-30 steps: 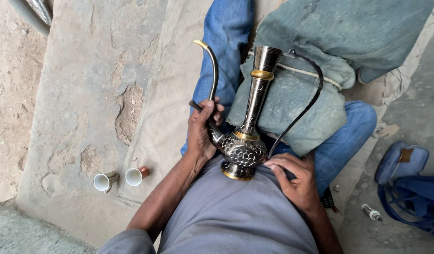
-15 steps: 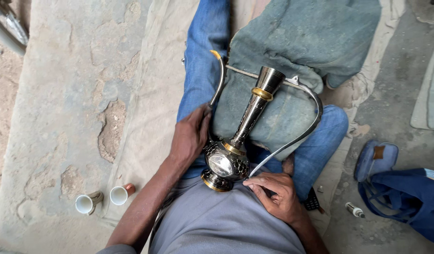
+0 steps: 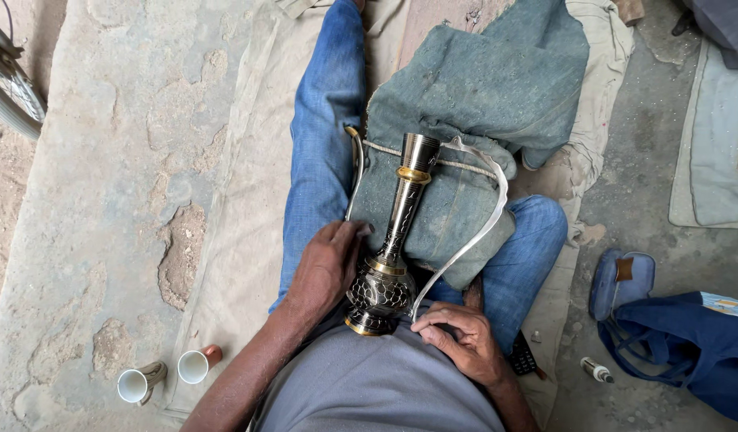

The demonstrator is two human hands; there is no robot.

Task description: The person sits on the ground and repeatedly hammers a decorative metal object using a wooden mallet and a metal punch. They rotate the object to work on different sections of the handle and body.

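Observation:
A dark engraved metal ewer [image 3: 389, 264] with a long neck, brass bands and a thin curved spout lies against my lap, its neck pointing away over a grey-green cloth bundle [image 3: 465, 136]. My left hand [image 3: 325, 268] clasps the round belly of the ewer from the left. My right hand [image 3: 461, 336] pinches the lower end of the ewer's slim curved handle [image 3: 485, 220] against my grey shirt. My legs in blue jeans [image 3: 325, 136] are folded under the bundle.
Two small white cups [image 3: 165, 376] lie on their sides on the cracked concrete at lower left. A blue bag [image 3: 681, 344] and a small tube [image 3: 597, 370] sit at right. A bicycle wheel [image 3: 9, 80] shows at upper left. A beige cloth [image 3: 249, 200] covers the ground beneath me.
The ewer has turned so its belly shows a different side, and its handle now sweeps right. My left hand slid down onto the belly; the right hand stays at the handle's lower end.

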